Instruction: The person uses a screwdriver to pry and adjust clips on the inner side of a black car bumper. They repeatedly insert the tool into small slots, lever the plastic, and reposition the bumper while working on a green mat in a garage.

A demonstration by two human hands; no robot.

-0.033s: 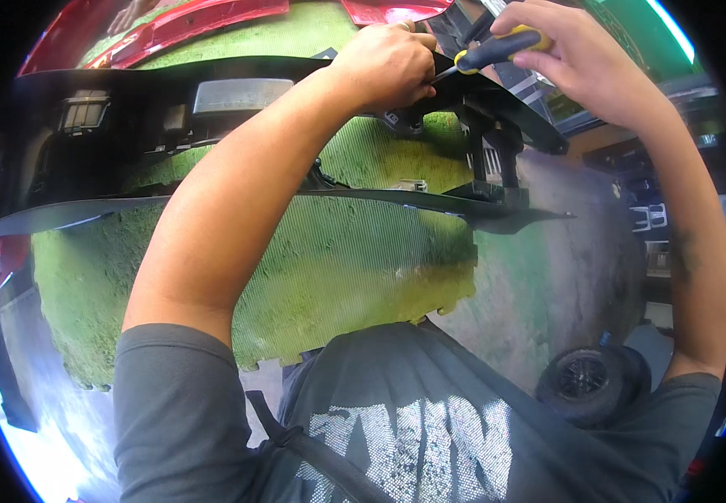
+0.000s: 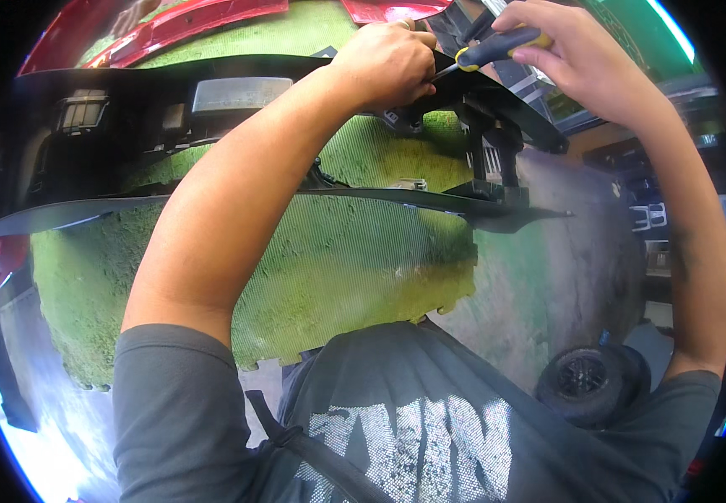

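A long black car bumper [image 2: 145, 82] stretches across the upper part of the head view, its hollow side toward me. My left hand [image 2: 386, 65] is closed on its far edge, right of the middle, fingers curled round and partly hidden. In my right hand [image 2: 585, 63] is a screwdriver [image 2: 499, 49] with a dark and yellow handle, held in a loose grip around the handle's back end. Its thin shaft points left and down to the bumper beside my left fingertips. What the tip touches is hidden.
Green ribbed foam mats [image 2: 354, 268] lie beneath the bumper on a grey floor. Red body panels [image 2: 187, 32] rest beyond it. A small wheel with a black tyre [image 2: 582, 381] stands at the lower right. A silvery rectangular piece [image 2: 241, 95] sits in the bumper.
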